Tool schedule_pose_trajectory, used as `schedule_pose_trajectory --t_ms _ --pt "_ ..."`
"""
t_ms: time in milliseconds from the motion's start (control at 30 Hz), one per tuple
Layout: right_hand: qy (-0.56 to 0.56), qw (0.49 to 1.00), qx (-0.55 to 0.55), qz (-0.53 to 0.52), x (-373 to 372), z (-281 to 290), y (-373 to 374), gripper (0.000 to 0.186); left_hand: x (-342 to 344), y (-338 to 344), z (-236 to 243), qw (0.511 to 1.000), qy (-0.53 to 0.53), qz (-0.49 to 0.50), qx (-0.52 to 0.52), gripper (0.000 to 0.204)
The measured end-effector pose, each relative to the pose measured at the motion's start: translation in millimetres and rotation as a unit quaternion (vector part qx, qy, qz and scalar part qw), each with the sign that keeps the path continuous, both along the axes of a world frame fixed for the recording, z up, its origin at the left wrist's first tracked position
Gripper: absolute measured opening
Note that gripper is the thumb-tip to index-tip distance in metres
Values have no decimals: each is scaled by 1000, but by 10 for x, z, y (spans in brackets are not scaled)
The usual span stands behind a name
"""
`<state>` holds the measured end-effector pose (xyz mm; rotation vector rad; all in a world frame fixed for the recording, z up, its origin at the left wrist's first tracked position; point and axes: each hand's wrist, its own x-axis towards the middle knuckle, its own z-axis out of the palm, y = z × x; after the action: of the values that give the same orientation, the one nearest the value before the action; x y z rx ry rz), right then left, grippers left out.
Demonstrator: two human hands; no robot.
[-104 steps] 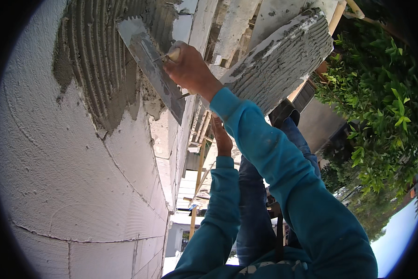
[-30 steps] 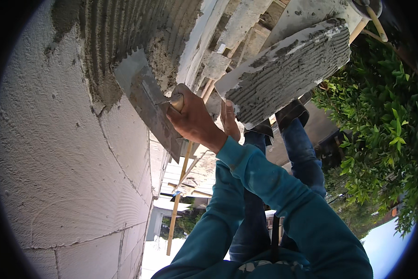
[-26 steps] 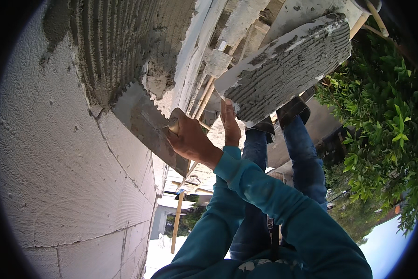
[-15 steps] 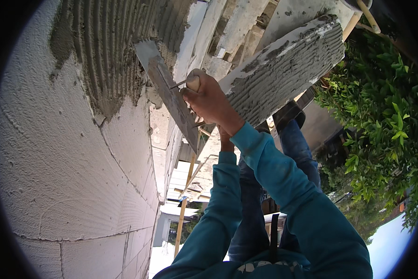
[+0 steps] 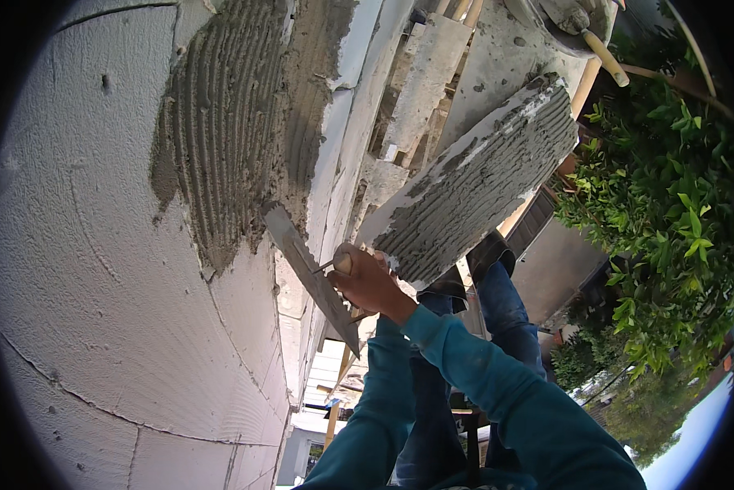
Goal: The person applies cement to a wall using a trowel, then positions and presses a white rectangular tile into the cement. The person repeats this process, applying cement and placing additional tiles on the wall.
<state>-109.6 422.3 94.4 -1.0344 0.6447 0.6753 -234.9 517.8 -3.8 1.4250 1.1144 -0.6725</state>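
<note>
My right hand (image 5: pixel 369 286) is closed round the handle of a long notched trowel (image 5: pixel 314 278), a flat metal blade held slanting beside the wall. The blade's upper tip is close to the lower end of a patch of grey combed mortar (image 5: pixel 228 139) on the pale block wall (image 5: pixel 97 286). My left forearm (image 5: pixel 383 376) rises behind the right wrist; its hand is almost wholly hidden there, so its grip does not show. Just past my hands leans a pale slab (image 5: pixel 481 180), its face covered with ridged grey mortar.
Mortar-stained planks (image 5: pixel 428 82) lie beyond the slab. At the top right a pointing trowel (image 5: pixel 587 33) with a wooden handle rests on a bucket. Green bushes (image 5: pixel 677 204) stand at the right. My legs and dark boots (image 5: pixel 491 253) show below the slab.
The view has shifted, so wall, slab and hands sit lower in it. The notched trowel has come down from over the mortar patch to its lower end, still in my right hand.
</note>
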Motion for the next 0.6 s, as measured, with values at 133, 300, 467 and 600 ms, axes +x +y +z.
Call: schedule_pose_trajectory --t_ms 133,300,467,600 --pt "24 983 86 -159 536 -247 -976 18 35 13 25 999 -24 -38 -1 82" --pt "-27 961 112 -250 1494 -344 -1862 12 151 -33 155 998 -46 -26 -45 85" --pt "-102 962 45 -248 2192 -299 -2116 9 217 -97 250 998 -28 -45 -24 90" --pt "-133 949 -6 -286 2448 -313 -1926 13 244 -131 315 999 -10 -41 -22 91"
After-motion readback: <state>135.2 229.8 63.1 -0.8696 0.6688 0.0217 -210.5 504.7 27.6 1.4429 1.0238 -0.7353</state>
